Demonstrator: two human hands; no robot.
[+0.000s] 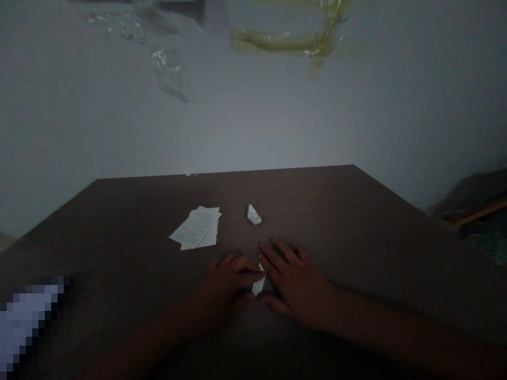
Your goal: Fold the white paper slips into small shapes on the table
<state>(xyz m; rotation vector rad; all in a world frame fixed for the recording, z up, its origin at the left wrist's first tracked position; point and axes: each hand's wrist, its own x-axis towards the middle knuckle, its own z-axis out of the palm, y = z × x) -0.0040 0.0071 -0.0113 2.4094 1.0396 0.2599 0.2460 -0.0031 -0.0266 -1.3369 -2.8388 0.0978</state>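
Two hands on counter point(356, 221), left hand point(233, 277) pinching folded paper strip point(258, 285), right hand point(295, 279) spread flat beside strip, its long axis pointing away from person.

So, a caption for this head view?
Left hand and right hand pin white paper on a dark table; paper slips and a folded piece beyond.

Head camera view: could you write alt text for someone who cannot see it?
A left hand and a right hand meet over a small white paper on a dark table. Beyond them lie a folded paper scrap and a loose stack of printed slips.
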